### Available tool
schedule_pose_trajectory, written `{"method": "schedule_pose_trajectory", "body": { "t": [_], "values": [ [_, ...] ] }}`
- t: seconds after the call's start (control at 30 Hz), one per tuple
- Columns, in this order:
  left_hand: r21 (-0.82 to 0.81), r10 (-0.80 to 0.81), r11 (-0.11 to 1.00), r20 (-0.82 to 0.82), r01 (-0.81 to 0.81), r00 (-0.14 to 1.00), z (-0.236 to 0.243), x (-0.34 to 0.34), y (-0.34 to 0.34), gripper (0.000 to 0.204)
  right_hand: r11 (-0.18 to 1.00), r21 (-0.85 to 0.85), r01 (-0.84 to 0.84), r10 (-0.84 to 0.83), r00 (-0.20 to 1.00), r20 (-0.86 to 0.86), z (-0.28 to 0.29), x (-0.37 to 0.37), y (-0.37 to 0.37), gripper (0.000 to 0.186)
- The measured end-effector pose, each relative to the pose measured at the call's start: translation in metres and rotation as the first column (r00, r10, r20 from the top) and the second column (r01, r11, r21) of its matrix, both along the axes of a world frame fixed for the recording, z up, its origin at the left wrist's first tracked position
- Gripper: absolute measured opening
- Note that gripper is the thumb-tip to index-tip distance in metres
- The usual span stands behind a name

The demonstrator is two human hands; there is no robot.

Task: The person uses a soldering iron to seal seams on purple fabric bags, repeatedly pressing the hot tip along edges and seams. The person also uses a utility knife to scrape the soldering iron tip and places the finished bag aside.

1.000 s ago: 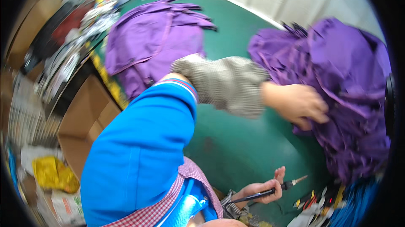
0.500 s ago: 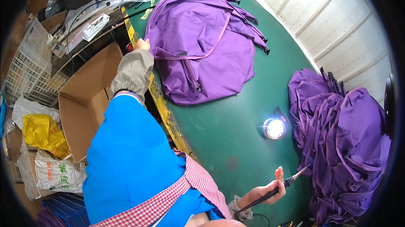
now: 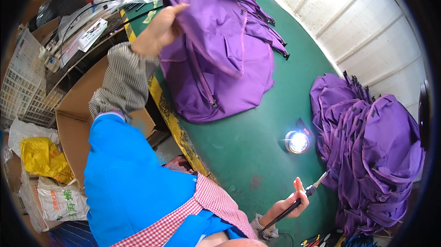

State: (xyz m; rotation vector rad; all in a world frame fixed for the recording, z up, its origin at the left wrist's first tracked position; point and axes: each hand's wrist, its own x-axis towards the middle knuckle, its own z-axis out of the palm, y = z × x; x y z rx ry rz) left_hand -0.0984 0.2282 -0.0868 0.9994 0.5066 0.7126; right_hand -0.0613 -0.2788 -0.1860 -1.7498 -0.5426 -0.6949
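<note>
A large purple fabric bag [image 3: 262,75] with pink piping and a zipper lies on the green table, black fittings at the ends of its straps. My left hand [image 3: 158,31] is closed on its left edge and holds that flap up, folded over towards the right; the fingertips are partly hidden by cloth. Low on the right, my right hand [image 3: 287,205] is closed round the black handle of a soldering iron [image 3: 311,189]. Its pale metal tip points up and right, close to a heap of similar purple bags [image 3: 358,155]; contact cannot be told.
A lit round lamp [image 3: 297,142] stands on the green table [image 3: 220,150] beside the heap. White ribbed wall [image 3: 349,22] bounds the far right. At left are a cardboard box [image 3: 73,123], a white plastic basket [image 3: 23,77] and plastic bags [image 3: 43,157]. Small tools [image 3: 317,240] lie along the lower edge.
My left hand has moved up and right, lifting the bag's left edge and folding it over. My right hand with the soldering iron has stayed nearly in place.
</note>
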Motion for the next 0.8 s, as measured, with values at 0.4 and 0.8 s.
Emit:
{"method": "schedule_pose_trajectory", "body": {
  "t": [0.4,0.8],
  "values": [
    [0.141,-0.758,0.616,0.374,0.775,0.534,0.064,0.132,-0.115,0.045,0.991,-0.075,-0.111,0.121,0.982,0.144,0.009,0.001,-0.011,0.017],
    [0.057,-0.644,0.758,0.218,0.649,0.733,-0.156,0.111,-0.350,0.054,0.978,0.206,0.044,-0.105,0.949,0.296,0.003,0.109,0.044,0.041]
  ]
}}
